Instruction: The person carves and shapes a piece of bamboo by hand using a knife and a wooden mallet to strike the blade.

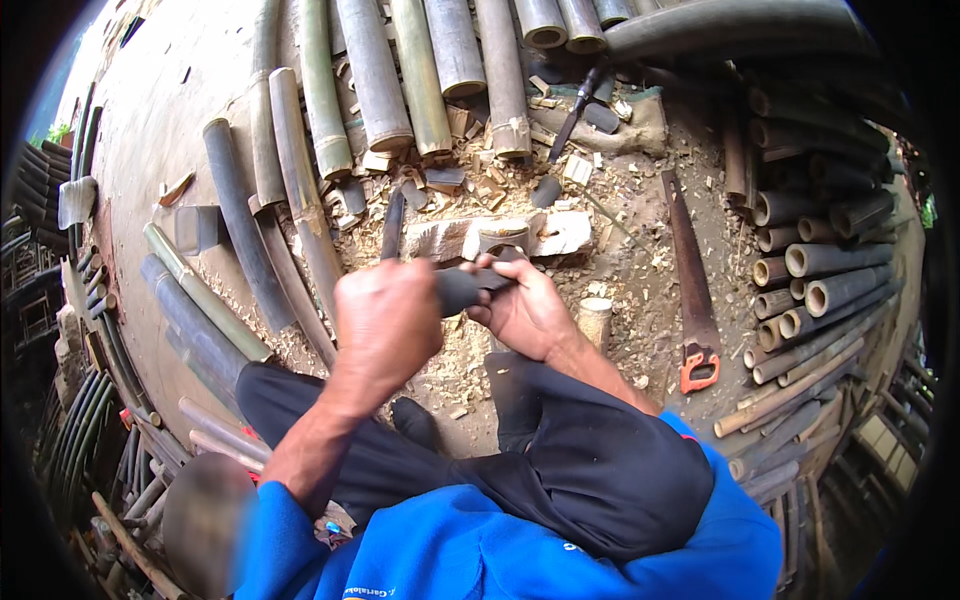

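Note:
My left hand [388, 312], smeared by motion, is closed in a fist beside a dark grey cylindrical piece [458, 291], which it seems to grip. My right hand [525, 308] pinches a narrow dark piece [494, 279] against the cylinder's far end; whether it is a blade or bamboo, I cannot tell. Just beyond my hands lies a pale, chopped wooden block [562, 235] with a bamboo end [502, 235] at its middle. A short light stump [595, 320] stands by my right wrist.
A handsaw [690, 270] with an orange grip lies to the right. Beyond the block is a dark-handled knife [578, 112]; a dark flat blade-like piece [393, 222] leans left of it. Bamboo poles [374, 80] lie ahead and left, with stacked tubes [835, 290] on the right. Wood chips [640, 350] cover the ground.

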`<state>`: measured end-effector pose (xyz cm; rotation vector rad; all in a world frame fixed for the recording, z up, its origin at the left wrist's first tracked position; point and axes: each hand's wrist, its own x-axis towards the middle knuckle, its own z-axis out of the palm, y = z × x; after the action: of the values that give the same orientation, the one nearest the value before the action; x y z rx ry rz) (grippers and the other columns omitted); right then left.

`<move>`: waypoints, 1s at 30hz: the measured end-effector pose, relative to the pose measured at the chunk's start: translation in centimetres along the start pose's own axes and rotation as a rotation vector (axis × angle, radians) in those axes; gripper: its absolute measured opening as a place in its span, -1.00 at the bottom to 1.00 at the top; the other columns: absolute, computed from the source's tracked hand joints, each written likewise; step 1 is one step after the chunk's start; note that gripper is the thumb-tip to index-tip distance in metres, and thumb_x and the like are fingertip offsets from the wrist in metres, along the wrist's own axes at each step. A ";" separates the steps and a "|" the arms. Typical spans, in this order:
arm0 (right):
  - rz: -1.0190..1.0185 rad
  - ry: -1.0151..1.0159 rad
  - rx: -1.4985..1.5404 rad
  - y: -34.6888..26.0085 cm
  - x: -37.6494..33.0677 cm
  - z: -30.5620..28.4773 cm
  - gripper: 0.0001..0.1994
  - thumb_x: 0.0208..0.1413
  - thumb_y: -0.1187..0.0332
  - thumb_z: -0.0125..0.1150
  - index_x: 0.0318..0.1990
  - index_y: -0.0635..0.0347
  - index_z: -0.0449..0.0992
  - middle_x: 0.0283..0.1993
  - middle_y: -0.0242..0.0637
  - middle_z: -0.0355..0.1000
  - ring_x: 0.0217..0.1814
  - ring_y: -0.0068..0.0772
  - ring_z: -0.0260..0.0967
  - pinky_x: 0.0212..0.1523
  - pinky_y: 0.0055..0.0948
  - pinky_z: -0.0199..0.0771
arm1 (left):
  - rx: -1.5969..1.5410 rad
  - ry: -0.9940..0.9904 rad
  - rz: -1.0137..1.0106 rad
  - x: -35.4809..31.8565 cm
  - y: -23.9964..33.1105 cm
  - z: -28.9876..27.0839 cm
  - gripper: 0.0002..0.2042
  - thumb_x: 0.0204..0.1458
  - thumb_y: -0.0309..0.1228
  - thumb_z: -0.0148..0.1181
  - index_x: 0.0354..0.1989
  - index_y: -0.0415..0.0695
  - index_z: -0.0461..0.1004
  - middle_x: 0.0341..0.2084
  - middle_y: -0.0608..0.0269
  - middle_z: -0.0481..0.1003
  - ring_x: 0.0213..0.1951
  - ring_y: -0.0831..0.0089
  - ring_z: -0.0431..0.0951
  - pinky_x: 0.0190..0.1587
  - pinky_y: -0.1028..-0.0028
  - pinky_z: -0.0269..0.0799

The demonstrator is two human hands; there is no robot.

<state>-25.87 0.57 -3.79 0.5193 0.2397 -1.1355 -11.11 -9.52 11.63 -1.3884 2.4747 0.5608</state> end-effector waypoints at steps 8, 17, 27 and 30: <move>-0.109 0.311 -0.487 2.0 0.0 1.0 -0.83 0.37 0.35 -0.01 -0.13 0.24 0.47 -0.09 -0.06 0.57 -0.36 -0.36 0.54 -0.29 -0.24 0.76 | -0.324 -0.023 -0.167 -4.2 -4.4 7.7 -0.79 -0.21 -0.45 0.45 -0.39 -0.25 0.60 -0.49 0.04 0.63 -0.42 0.21 0.66 -0.29 0.23 0.58; -0.045 0.072 0.017 0.6 0.1 0.0 -0.80 0.40 0.35 -0.09 0.00 0.19 0.45 0.07 -0.10 0.54 -0.21 -0.28 0.53 -0.07 -0.10 0.70 | 0.050 0.008 0.039 0.8 -0.2 0.0 -0.93 -0.10 -0.52 0.30 -0.45 -0.25 0.60 -0.56 -0.03 0.61 -0.46 0.15 0.69 -0.31 0.20 0.60; 0.034 0.164 -0.586 2.9 -4.4 -2.6 -0.64 0.48 0.24 -0.01 0.17 0.40 0.36 0.10 0.10 0.47 -0.12 -0.18 0.59 -0.09 -0.15 0.76 | -0.046 -0.092 0.045 -9.6 -2.7 7.2 -0.72 -0.16 -0.54 0.29 -0.26 -0.19 0.35 -0.46 0.11 0.46 -0.34 0.11 0.61 -0.28 0.14 0.51; 0.127 0.073 -0.097 3.2 -1.8 -4.2 -0.60 0.49 0.23 0.01 0.24 0.42 0.35 0.09 0.05 0.46 -0.11 -0.20 0.58 0.00 -0.18 0.75 | 0.127 -0.087 0.132 -5.9 -3.4 4.1 -0.82 -0.06 -0.56 0.21 -0.28 -0.22 0.37 -0.49 0.04 0.53 -0.42 0.11 0.64 -0.38 0.22 0.52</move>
<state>-23.42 5.21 -5.75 0.4838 0.3189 -0.9773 -5.10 -4.83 9.59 -1.1371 2.4972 0.4712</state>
